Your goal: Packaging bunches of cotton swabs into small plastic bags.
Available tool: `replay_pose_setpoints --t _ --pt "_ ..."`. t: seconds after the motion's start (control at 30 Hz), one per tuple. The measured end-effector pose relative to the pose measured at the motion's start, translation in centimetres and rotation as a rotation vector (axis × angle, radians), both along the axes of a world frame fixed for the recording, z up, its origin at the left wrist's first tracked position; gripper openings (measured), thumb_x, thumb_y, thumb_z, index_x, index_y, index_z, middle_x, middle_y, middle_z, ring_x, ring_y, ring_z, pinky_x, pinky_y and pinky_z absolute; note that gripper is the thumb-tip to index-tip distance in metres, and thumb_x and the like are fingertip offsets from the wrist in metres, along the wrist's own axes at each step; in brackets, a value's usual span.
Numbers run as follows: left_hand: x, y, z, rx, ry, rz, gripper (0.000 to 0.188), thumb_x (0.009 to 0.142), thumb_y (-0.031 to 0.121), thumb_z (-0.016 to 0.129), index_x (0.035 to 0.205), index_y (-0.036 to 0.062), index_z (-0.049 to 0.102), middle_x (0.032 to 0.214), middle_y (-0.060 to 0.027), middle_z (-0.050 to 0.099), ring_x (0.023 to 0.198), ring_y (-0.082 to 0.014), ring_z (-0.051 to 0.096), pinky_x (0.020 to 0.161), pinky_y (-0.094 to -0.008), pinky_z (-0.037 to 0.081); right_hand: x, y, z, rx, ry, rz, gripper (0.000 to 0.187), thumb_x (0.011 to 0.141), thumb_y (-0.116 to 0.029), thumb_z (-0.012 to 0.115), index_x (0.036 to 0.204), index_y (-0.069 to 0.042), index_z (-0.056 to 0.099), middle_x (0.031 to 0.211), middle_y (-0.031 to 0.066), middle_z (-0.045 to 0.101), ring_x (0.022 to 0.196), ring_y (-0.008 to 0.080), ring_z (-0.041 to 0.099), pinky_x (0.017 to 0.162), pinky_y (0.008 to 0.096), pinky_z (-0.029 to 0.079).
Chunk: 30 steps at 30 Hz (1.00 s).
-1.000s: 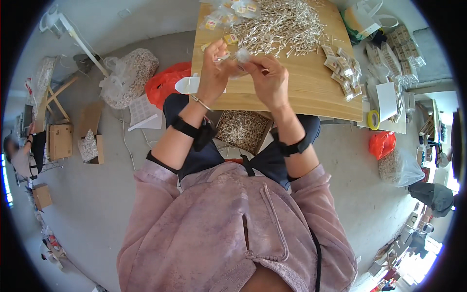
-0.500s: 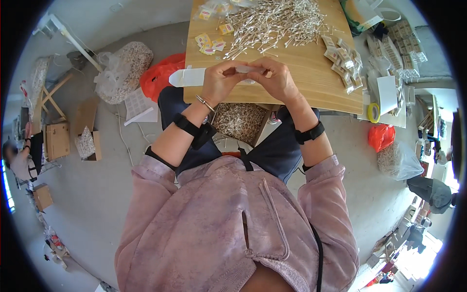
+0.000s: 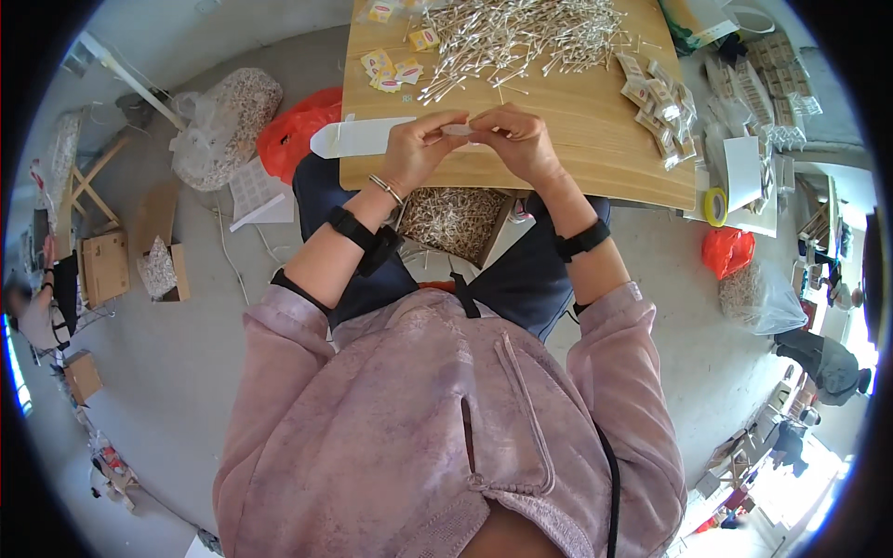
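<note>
Over the near edge of the wooden table [image 3: 558, 153], my left hand [image 3: 417, 149] and my right hand [image 3: 518, 141] meet with thumbs and fingers pinched. Between their fingertips is a small whitish, partly see-through piece [image 3: 456, 130], too small to make out fully. A white strip with a pointed end [image 3: 358, 139] lies on the table beside my left hand, running partly behind it. Beyond the hands spreads a heap of cotton swabs [image 3: 521, 42]. Small yellow-and-white cards [image 3: 391, 70] lie to its left, and packed clear bags of small boxes [image 3: 660, 107] to its right.
An open box of cotton swabs [image 3: 451, 223] stands between my knees under the table edge. Red bags [image 3: 293, 135] and a big clear sack of swabs [image 3: 233, 126] sit on the left. Yellow tape [image 3: 714, 206] and more packs [image 3: 772, 84] are on the right.
The view has shifted slightly, moving the table up and left in the picture. My right fingers have bent and drawn a little apart from my left fingertips; both hands remain pinched.
</note>
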<state>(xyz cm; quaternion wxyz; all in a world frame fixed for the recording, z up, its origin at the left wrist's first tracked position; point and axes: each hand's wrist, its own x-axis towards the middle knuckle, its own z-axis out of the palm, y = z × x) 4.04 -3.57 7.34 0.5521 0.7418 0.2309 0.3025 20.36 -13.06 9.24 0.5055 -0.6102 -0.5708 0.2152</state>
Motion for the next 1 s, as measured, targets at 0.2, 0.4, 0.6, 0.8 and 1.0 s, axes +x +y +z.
replay_pose_setpoints --t 0.2,0.4,0.6,0.8,1.0 --pt "-0.7 -0.9 -2.9 0.109 0.04 0.078 0.019 0.078 0.007 0.071 0.096 0.0054 0.07 0.087 -0.0098 0.07 0.077 -0.0123 0.068 0.065 -0.0246 0.053 -1.0 0.2 -3.3 0.069 -0.13 0.043 0.009 0.072 -0.004 0.07 0.08 -0.007 0.065 0.079 0.0052 0.064 0.077 0.025 0.058 0.069 0.0337 0.048" --pt "-0.2 -0.1 -1.7 0.282 0.094 0.113 0.013 0.079 0.012 0.07 0.091 0.005 0.069 0.087 -0.0094 0.07 0.075 -0.0178 0.069 0.063 -0.0259 0.053 -1.0 0.8 -3.5 0.076 -0.116 -0.017 0.007 0.075 -0.007 0.069 0.08 -0.005 0.064 0.084 0.0053 0.064 0.078 0.0257 0.058 0.069 0.0342 0.048" --pt "0.4 1.4 -2.0 0.239 0.233 0.057 0.017 0.079 0.017 0.07 0.089 0.0042 0.068 0.084 -0.0088 0.07 0.072 -0.0179 0.068 0.062 -0.0282 0.052 -1.3 0.7 -4.8 -0.122 0.088 -0.087 0.011 0.078 -0.011 0.069 0.081 -0.003 0.062 0.079 0.0074 0.061 0.073 0.022 0.057 0.065 0.0317 0.047" --pt "1.0 2.6 -2.1 -0.084 0.324 -0.093 0.02 0.085 0.015 0.066 0.097 -0.0008 0.066 0.1 -0.009 0.068 0.088 -0.0108 0.064 0.075 -0.0243 0.05 -0.7 1.4 -5.4 -0.078 0.185 -0.079 0.013 0.082 -0.015 0.066 0.081 -0.002 0.061 0.085 0.0076 0.06 0.07 0.0177 0.056 0.063 0.0287 0.046" --pt "2.0 3.2 -2.3 -0.327 0.283 -0.178 0.024 0.087 0.015 0.06 0.102 -0.0029 0.064 0.098 -0.0074 0.068 0.088 -0.0101 0.061 0.078 -0.0239 0.048 -0.4 1.5 -6.9 -0.151 0.405 -0.092 0.015 0.082 -0.016 0.065 0.082 -0.002 0.062 0.092 0.0081 0.061 0.081 0.0173 0.056 0.073 0.0293 0.045"
